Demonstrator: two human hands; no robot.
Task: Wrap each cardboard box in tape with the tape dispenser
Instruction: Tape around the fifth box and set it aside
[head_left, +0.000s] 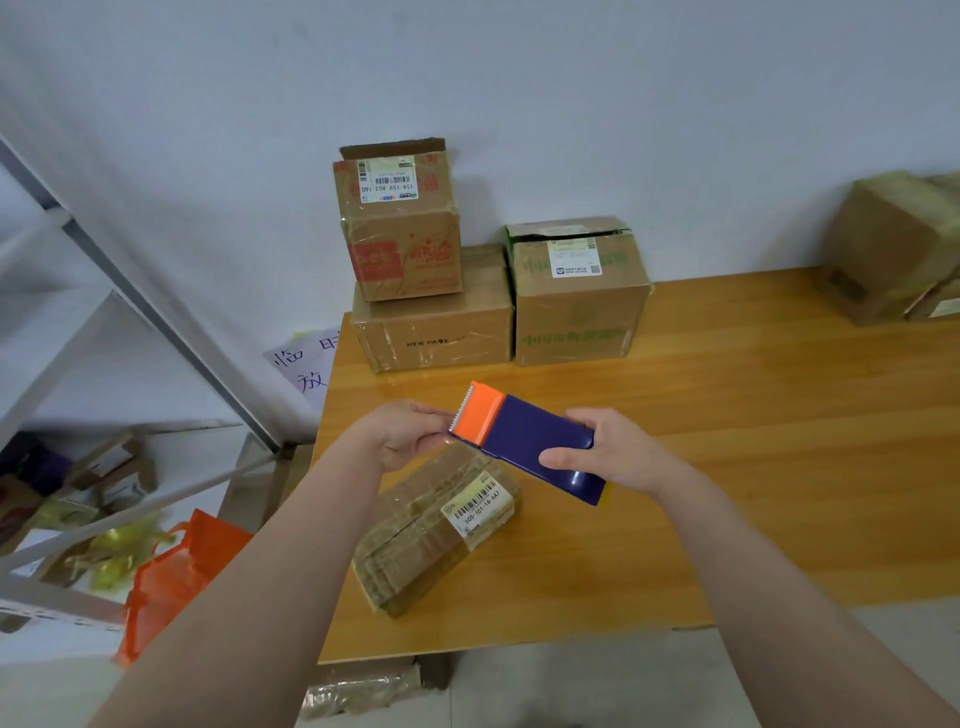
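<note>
Well, the wooden table (727, 467) takes up most of the room, with a metal shelf rack (156, 322) to its left holding a few small cartons and yellow-green bags. Six cardboard boxes sit on the table. Three cluster against the wall: a wide box (431, 332) carries a red-printed box (397, 234) whose top flap stands open, contents out of sight, and a green-printed box (576, 306) stands touching beside them. Two more boxes (888, 249) are at the far right edge. One orange bag (176, 571) slumps on the floor; I cannot tell what is inside. The sixth, a small flat box (436, 525), lies near the front edge, closed and labelled. Just above it hangs the one tape dispenser (524, 441), off the table: the right hand (608, 449) wraps its blue body, and the left hand (410, 434) pinches at its toothed orange end.
</note>
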